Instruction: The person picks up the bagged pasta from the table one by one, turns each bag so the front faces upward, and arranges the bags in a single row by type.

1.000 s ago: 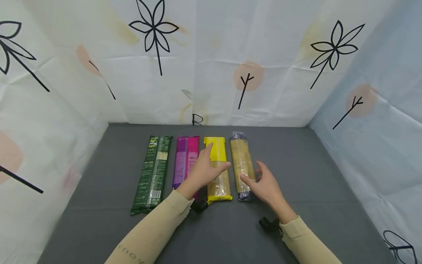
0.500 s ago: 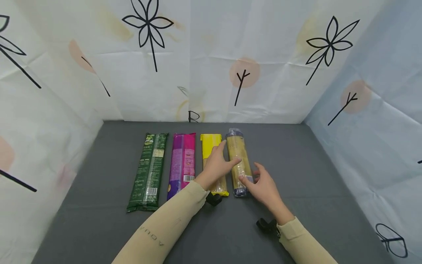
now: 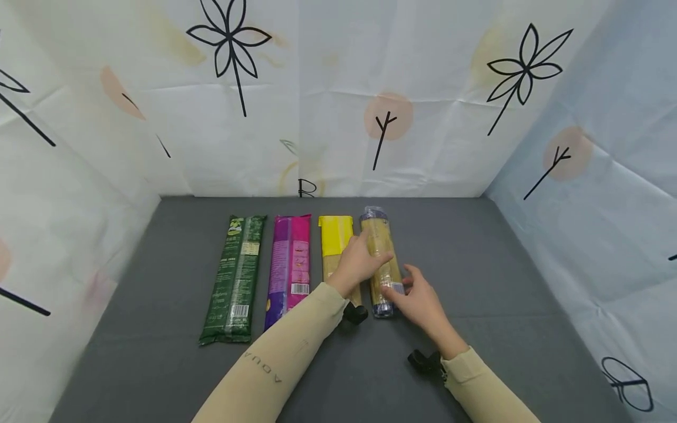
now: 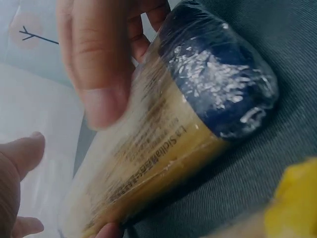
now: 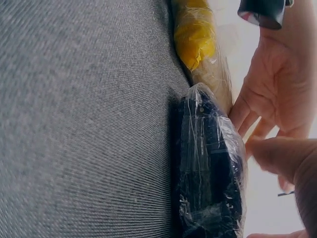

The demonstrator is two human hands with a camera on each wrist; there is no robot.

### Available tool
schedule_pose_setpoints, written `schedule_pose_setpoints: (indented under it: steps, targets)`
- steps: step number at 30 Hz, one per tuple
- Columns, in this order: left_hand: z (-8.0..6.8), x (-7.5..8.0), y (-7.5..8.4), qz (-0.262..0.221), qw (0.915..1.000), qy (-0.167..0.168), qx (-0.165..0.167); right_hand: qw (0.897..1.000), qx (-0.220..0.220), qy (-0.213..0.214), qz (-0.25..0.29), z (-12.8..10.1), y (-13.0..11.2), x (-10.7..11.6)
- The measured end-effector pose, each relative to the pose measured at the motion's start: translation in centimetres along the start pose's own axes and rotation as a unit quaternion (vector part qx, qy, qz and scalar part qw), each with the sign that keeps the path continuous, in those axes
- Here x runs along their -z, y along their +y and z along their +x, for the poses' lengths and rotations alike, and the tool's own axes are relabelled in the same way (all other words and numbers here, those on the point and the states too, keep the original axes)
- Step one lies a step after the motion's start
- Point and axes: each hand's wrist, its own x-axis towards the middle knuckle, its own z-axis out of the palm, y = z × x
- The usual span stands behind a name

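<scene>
The rightmost pack of spaghetti (image 3: 376, 235), in clear wrap with dark blue ends, lies on the grey table between both hands. My left hand (image 3: 359, 262) reaches over the yellow-ended pack (image 3: 335, 235) to its left side, thumb extended over it. At its lower right is my right hand (image 3: 420, 299), thumb over the wrap and fingers spread along the far side. The left wrist view shows printed lettering on this spaghetti pack (image 4: 163, 153) below the right thumb (image 4: 101, 94). In the right wrist view, the fingers of the left hand (image 5: 282, 89) reach to the pack's side.
Further left lie a purple and pink pack (image 3: 288, 264) and a longer dark green pack (image 3: 233, 282), side by side on the grey tabletop (image 3: 476, 258). Pale patterned cloth (image 3: 338, 88) hangs behind and on both sides.
My left hand has moved right, from over the yellow-ended pack to the spaghetti pack. The right hand stays beside that pack, its fingers slightly closer. The view has shifted a little.
</scene>
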Motion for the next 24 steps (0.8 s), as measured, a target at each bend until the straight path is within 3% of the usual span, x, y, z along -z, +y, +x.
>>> schedule_pose_setpoints:
  steps: [5, 15, 24]
  targets:
    - [0.3, -0.3, 0.0, 0.026, 0.9996, -0.014, -0.001, 1.000, -0.008, -0.006, 0.006, 0.2, 0.1, -0.2]
    - [0.6, -0.9, 0.5, 0.114, 0.9934, -0.011, 0.001, 0.999, -0.020, -0.026, 0.006, 0.6, 0.2, 0.1]
    - [0.6, -0.7, 0.6, 0.097, 0.9950, -0.023, 0.013, 0.997, -0.027, -0.070, 0.029, 1.5, -0.2, 0.4]
